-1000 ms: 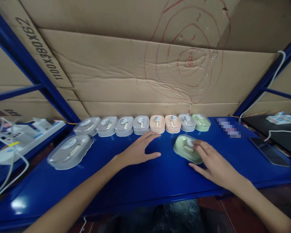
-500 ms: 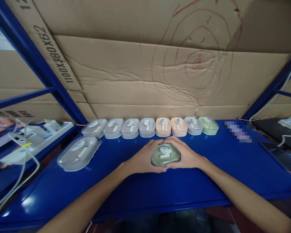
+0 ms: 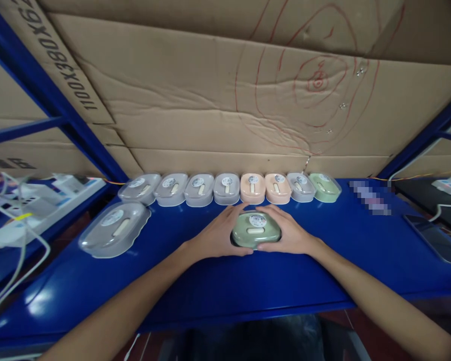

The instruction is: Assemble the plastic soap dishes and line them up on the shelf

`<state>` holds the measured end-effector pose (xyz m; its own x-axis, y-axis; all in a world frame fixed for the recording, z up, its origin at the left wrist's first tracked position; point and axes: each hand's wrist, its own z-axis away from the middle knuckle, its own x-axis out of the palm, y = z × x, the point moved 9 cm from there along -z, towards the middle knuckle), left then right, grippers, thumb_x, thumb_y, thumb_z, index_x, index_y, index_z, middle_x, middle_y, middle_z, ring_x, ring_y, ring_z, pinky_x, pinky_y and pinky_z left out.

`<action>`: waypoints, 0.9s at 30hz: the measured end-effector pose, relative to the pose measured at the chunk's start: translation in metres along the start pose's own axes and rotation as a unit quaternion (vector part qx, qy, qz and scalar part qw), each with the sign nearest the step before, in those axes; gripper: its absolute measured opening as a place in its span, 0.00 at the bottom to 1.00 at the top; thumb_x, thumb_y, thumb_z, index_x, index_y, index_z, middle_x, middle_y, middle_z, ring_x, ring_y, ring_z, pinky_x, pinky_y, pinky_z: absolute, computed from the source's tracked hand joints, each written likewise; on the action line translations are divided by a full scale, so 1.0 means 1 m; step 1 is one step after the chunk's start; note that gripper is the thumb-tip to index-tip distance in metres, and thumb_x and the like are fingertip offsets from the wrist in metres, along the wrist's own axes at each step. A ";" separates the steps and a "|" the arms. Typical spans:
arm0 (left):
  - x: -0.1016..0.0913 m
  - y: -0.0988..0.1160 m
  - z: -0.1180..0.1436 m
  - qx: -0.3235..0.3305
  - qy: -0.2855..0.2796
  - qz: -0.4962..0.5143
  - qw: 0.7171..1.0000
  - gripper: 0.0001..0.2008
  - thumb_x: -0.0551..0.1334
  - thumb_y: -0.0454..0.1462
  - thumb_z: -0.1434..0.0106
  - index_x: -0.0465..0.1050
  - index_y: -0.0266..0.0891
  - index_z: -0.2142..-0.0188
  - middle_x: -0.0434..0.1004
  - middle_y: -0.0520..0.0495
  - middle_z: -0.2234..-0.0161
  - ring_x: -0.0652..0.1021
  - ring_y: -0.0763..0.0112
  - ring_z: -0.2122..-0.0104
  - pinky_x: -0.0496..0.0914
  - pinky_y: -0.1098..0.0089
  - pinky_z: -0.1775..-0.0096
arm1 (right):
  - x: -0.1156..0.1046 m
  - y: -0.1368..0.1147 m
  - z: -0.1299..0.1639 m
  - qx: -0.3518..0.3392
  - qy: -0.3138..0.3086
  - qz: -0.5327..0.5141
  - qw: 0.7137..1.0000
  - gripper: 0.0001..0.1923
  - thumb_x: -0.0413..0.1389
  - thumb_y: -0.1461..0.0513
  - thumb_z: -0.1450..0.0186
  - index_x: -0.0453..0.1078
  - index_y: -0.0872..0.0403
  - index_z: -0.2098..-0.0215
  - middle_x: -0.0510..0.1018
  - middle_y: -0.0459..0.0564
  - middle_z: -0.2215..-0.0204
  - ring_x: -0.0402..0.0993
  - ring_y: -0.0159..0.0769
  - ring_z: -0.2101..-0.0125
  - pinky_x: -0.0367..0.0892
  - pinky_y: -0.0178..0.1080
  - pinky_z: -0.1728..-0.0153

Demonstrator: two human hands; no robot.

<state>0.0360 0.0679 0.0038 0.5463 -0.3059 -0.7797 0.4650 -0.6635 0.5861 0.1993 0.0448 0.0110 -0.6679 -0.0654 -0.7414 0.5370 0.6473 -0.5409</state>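
Green lidded box (image 3: 256, 230) on blue counter (image 3: 218, 281), gripped between left hand (image 3: 217, 235) and right hand (image 3: 291, 233), fingers closed around sides.

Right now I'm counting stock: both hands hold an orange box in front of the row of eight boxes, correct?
Not quite. The head view shows the left hand and right hand holding a green box, not orange, before the row of eight boxes.

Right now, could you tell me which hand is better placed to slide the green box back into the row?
Probably the right hand. Both hands cup the green box, but the only open end of the back row near it lies beyond the green case, on the right; the left hand would have to cross over.
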 end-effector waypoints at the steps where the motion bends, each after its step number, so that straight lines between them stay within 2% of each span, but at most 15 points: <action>1: 0.000 -0.001 0.000 -0.003 0.002 -0.001 1.000 0.63 0.81 0.52 0.49 0.47 0.48 0.23 0.62 0.32 0.28 0.68 0.37 0.30 0.67 0.39 0.33 | -0.004 0.000 -0.001 -0.001 0.010 -0.013 1.000 0.49 0.73 0.41 0.41 0.63 0.48 0.29 0.75 0.62 0.38 0.77 0.59 0.40 0.74 0.60 0.40; 4: -0.002 -0.006 0.001 -0.018 0.005 -0.005 1.000 0.67 0.81 0.54 0.50 0.42 0.48 0.22 0.67 0.33 0.30 0.70 0.37 0.31 0.69 0.40 0.35 | -0.030 0.000 0.001 0.005 0.043 -0.033 0.999 0.43 0.72 0.44 0.38 0.66 0.47 0.31 0.78 0.60 0.38 0.78 0.57 0.41 0.74 0.59 0.40; 6: -0.002 -0.008 0.001 -0.027 -0.001 -0.012 1.000 0.68 0.80 0.55 0.49 0.40 0.47 0.21 0.68 0.32 0.31 0.71 0.38 0.32 0.70 0.41 0.35 | -0.054 0.004 0.009 0.018 0.060 -0.009 0.998 0.41 0.71 0.45 0.37 0.66 0.47 0.31 0.78 0.59 0.38 0.78 0.58 0.40 0.74 0.59 0.39; 8: -0.002 -0.008 0.002 -0.026 -0.012 -0.032 0.999 0.64 0.79 0.57 0.47 0.46 0.47 0.22 0.67 0.33 0.30 0.69 0.37 0.30 0.67 0.40 0.33 | -0.078 0.013 0.022 0.041 0.070 0.043 0.996 0.41 0.71 0.45 0.36 0.65 0.46 0.30 0.78 0.59 0.38 0.78 0.59 0.40 0.74 0.60 0.40; 10: -0.002 -0.005 0.002 -0.012 -0.022 -0.055 0.998 0.55 0.77 0.58 0.45 0.56 0.47 0.25 0.67 0.34 0.30 0.67 0.37 0.29 0.65 0.40 0.31 | -0.099 0.026 0.039 0.070 0.082 0.092 0.990 0.41 0.69 0.45 0.35 0.65 0.47 0.30 0.77 0.60 0.37 0.78 0.60 0.41 0.74 0.61 0.41; 12: -0.003 -0.001 0.001 0.006 -0.024 -0.067 0.997 0.49 0.76 0.58 0.43 0.63 0.46 0.29 0.69 0.36 0.32 0.68 0.38 0.30 0.64 0.41 0.31 | -0.109 0.040 0.054 0.095 0.080 0.130 0.984 0.41 0.67 0.44 0.33 0.63 0.47 0.29 0.76 0.60 0.37 0.79 0.59 0.42 0.75 0.61 0.41; 15: -0.006 0.005 0.000 0.022 -0.022 -0.077 0.997 0.47 0.77 0.57 0.43 0.65 0.45 0.31 0.72 0.37 0.34 0.69 0.39 0.32 0.64 0.41 0.31 | -0.108 0.052 0.068 0.105 0.060 0.174 0.977 0.43 0.67 0.43 0.33 0.61 0.47 0.27 0.75 0.61 0.36 0.76 0.60 0.38 0.72 0.63 0.38; 19: -0.007 0.009 0.000 0.025 -0.034 -0.098 0.994 0.46 0.77 0.55 0.43 0.64 0.45 0.31 0.73 0.38 0.36 0.70 0.40 0.34 0.63 0.40 0.31 | -0.092 0.057 0.070 0.088 0.012 0.227 0.970 0.42 0.66 0.43 0.33 0.61 0.48 0.26 0.73 0.62 0.33 0.70 0.62 0.33 0.65 0.67 0.32; 23: -0.008 0.012 0.001 0.031 -0.032 -0.100 0.994 0.46 0.76 0.55 0.42 0.64 0.46 0.30 0.73 0.38 0.36 0.71 0.40 0.34 0.65 0.43 0.33 | -0.080 0.060 0.070 0.067 -0.018 0.253 0.965 0.43 0.64 0.44 0.32 0.61 0.49 0.25 0.73 0.64 0.32 0.69 0.65 0.33 0.64 0.71 0.32; 27: -0.004 0.010 0.002 0.032 -0.036 -0.110 0.993 0.47 0.76 0.56 0.42 0.62 0.45 0.29 0.72 0.37 0.35 0.71 0.41 0.35 0.64 0.43 0.32 | -0.080 0.061 0.071 0.058 -0.028 0.255 0.965 0.43 0.64 0.46 0.32 0.60 0.47 0.24 0.71 0.63 0.31 0.68 0.66 0.32 0.63 0.72 0.32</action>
<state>0.0366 0.0609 0.0127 0.3842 -0.1954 -0.9023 0.5203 -0.7615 0.3865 0.3218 0.0357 0.0091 -0.2745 0.1970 -0.9412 0.8446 0.5173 -0.1381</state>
